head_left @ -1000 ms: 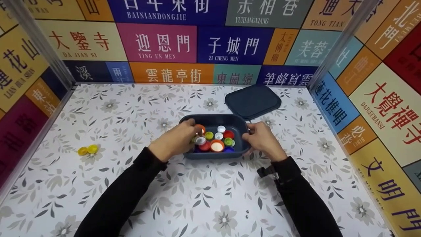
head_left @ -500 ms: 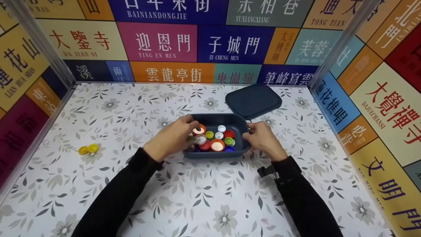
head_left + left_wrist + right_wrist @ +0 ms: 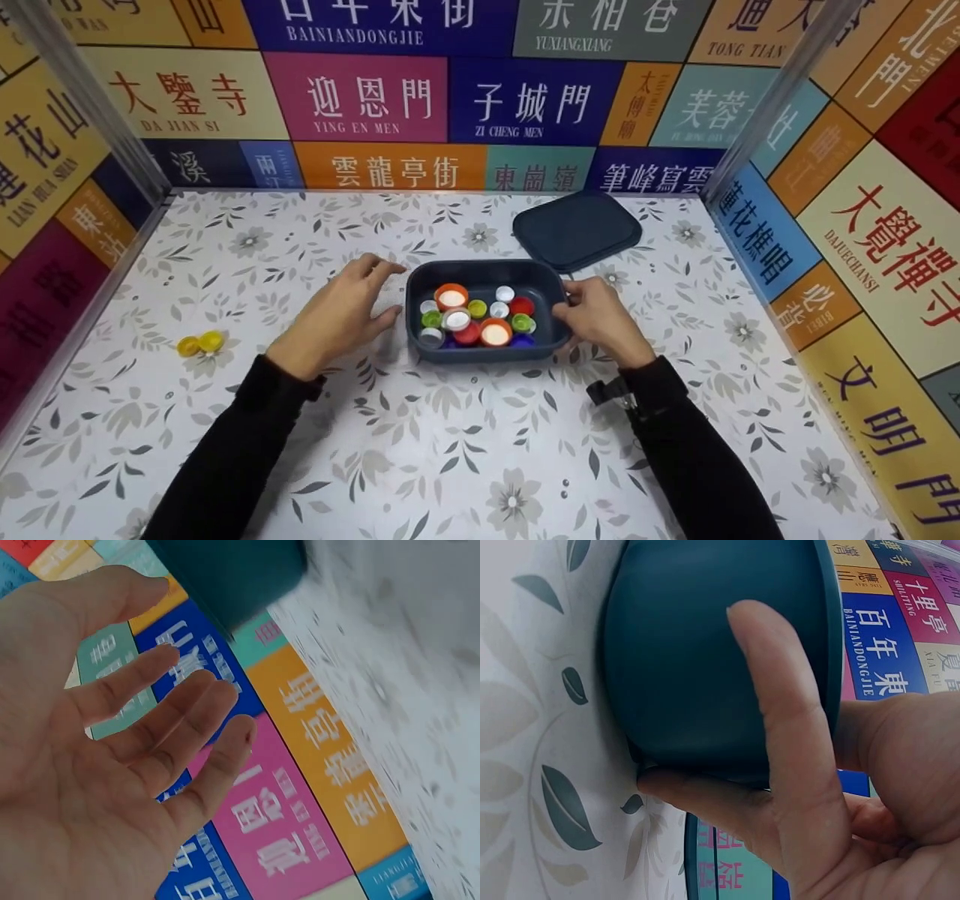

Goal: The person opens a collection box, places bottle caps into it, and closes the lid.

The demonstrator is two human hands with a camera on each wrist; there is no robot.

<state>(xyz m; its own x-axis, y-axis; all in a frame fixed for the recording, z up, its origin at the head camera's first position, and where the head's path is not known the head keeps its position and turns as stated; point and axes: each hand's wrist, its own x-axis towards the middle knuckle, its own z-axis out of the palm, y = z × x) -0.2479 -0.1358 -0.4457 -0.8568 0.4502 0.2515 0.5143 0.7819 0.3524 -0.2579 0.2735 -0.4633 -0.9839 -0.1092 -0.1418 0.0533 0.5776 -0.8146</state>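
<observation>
In the head view a dark blue rectangular plastic box (image 3: 486, 353) stands uncovered in the middle of the table. Several bottle caps lie in it, among them an orange one with a white inside (image 3: 452, 298), a red one (image 3: 522, 306) and a green one (image 3: 432, 319). My right hand (image 3: 602, 319) grips the box's right end, thumb at the rim; in the right wrist view one finger (image 3: 795, 735) lies along the outer wall. Just left of the box, my left hand (image 3: 337, 315) is empty, its fingers spread and loosely bent, palm showing in the left wrist view.
Two yellow caps (image 3: 200, 343) lie on the table far to the left. Behind the box at the right rests a dark blue lid (image 3: 577, 231). Panels with printed signs (image 3: 360, 97) wall the table at the back and both sides.
My left hand has drawn out of the box to the left and its fingers have spread. Caps at the box's left end now show. The right hand stays on the box.
</observation>
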